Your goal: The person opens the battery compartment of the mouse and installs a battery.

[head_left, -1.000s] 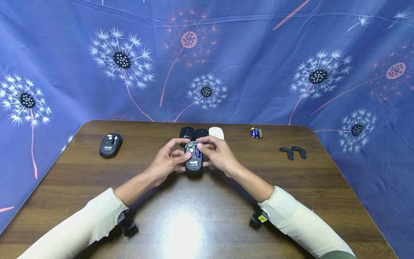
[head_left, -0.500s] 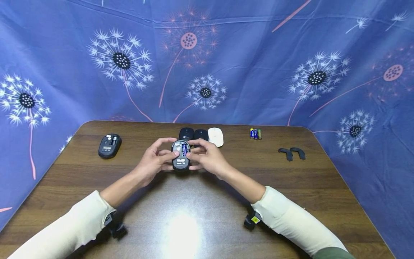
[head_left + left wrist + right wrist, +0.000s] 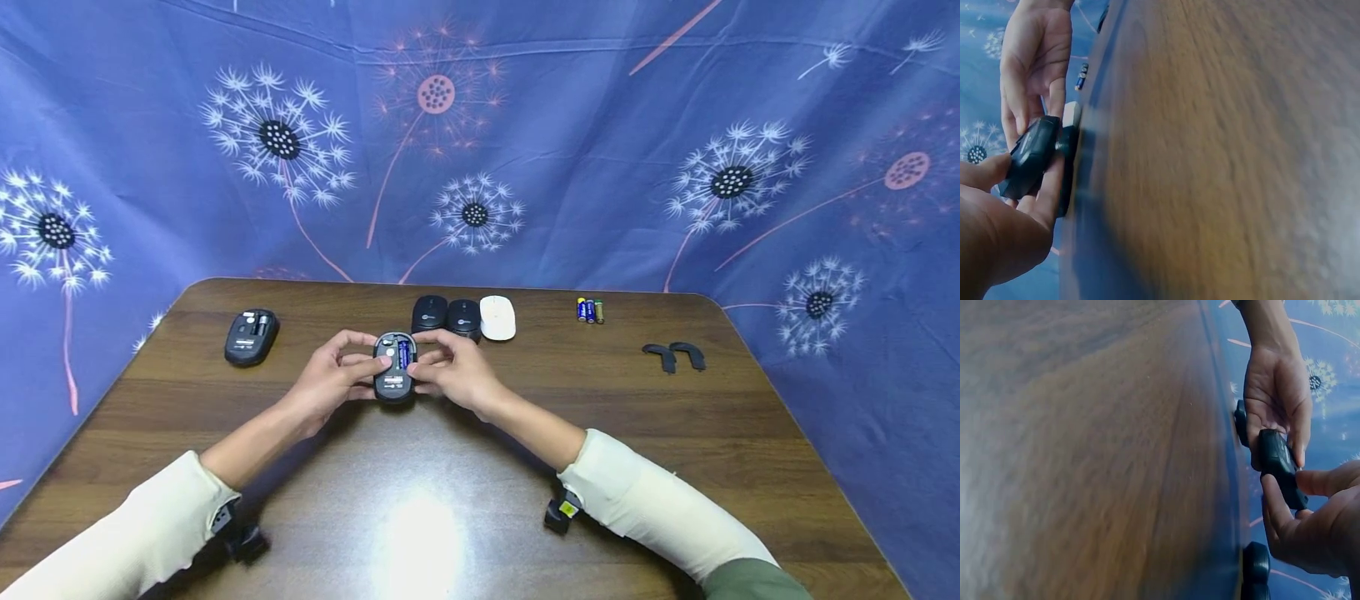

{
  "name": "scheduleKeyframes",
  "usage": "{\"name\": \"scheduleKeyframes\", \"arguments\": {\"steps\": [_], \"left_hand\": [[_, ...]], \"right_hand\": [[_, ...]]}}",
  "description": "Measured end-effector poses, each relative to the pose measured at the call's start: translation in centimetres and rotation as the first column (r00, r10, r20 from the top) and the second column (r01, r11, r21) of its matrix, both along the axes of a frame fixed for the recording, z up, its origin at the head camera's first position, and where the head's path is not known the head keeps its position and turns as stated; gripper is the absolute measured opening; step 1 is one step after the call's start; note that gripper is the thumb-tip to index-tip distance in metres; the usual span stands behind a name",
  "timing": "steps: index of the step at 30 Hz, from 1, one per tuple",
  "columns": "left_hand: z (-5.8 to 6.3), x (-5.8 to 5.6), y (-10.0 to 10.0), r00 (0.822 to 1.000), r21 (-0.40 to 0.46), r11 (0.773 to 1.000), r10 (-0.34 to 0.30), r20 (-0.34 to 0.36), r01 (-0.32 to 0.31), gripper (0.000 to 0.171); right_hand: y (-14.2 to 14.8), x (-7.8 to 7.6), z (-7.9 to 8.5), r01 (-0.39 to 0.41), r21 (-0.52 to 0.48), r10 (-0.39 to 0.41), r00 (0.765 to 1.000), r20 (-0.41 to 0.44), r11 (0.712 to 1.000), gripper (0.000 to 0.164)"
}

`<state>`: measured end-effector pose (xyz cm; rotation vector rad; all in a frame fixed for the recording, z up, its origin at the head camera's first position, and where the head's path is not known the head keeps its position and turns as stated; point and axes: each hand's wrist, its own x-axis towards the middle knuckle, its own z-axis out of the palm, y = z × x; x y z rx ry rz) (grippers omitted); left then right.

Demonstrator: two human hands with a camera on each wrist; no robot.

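Note:
A black computer mouse [image 3: 393, 385] is held underside up between both hands, its battery bay uncovered. Inside the bay lies a blue battery [image 3: 403, 353]. My left hand [image 3: 330, 379] grips the mouse's left side, thumb on the underside; my right hand [image 3: 461, 375] grips the right side, its thumb at the bay's edge. In the left wrist view the mouse [image 3: 1030, 156] is seen edge-on with fingers at both ends. The right wrist view also has the mouse [image 3: 1277, 464] between the two hands.
Behind the hands stand two black mice [image 3: 430, 312] and a white mouse [image 3: 498, 318]. At left lies another upturned black mouse [image 3: 251, 337] with its bay uncovered. Several batteries [image 3: 590, 311] and two black battery covers [image 3: 675, 357] lie on the right of the wooden table [image 3: 600, 400].
Both hands have carried the mouse leftward, uncovering the black mice behind. The right thumb has slid from the bay's top down to its lower edge.

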<state>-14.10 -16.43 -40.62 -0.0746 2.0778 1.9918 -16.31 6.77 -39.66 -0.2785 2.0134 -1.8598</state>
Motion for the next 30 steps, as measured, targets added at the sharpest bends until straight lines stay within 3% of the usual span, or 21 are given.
{"name": "scheduleKeyframes", "arguments": {"steps": [11,16,19,24,30], "left_hand": [[-0.5,0.2,-2.0,0.999,-0.078,0.996,0.043,-0.013,-0.044,0.053],[-0.6,0.0,-2.8,0.998,-0.188,0.98,0.063,-0.008,-0.063,0.055],[-0.7,-0.2,-3.4,0.998,-0.239,0.969,0.063,-0.013,-0.064,0.055],[-0.8,-0.5,-4.2,0.996,-0.254,0.963,0.083,-0.038,-0.09,0.054],[-0.8,-1.0,-5.1,0.992,-0.281,0.952,0.114,-0.055,-0.125,0.056]], "right_hand": [[-2.4,0.3,-0.4,0.008,0.011,-0.008,0.998,0.063,1.0,0.054],[-3.4,0.2,-0.6,0.02,0.022,-0.022,0.997,0.071,1.0,0.049],[-4.1,0.1,-0.9,0.022,-0.007,-0.021,0.995,0.094,1.0,0.05],[-5.2,-0.4,-1.3,0.027,-0.082,-0.014,0.988,0.155,0.996,0.055],[-6.1,-1.0,-1.6,0.035,-0.101,-0.017,0.984,0.175,0.994,0.053]]}}
